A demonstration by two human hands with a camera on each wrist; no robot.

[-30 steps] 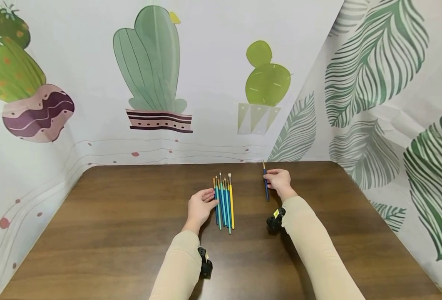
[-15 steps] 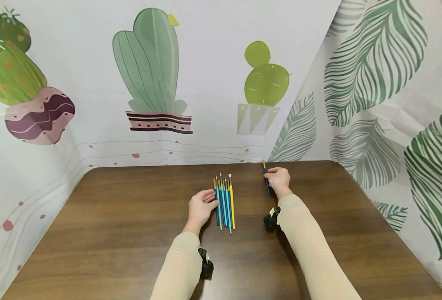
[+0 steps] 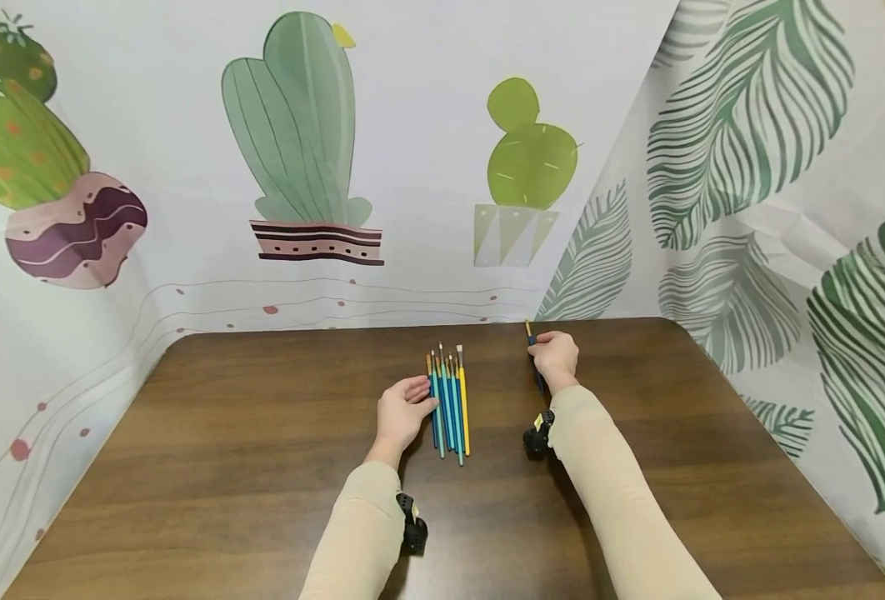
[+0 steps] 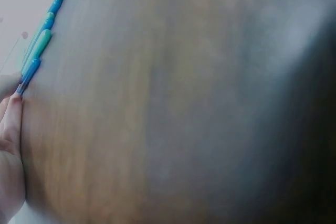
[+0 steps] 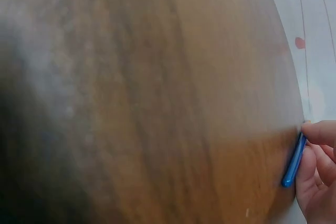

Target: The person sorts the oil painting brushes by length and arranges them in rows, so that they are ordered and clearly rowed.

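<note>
Head: blue paintbrush in right hand (left hand against other brushes)
</note>
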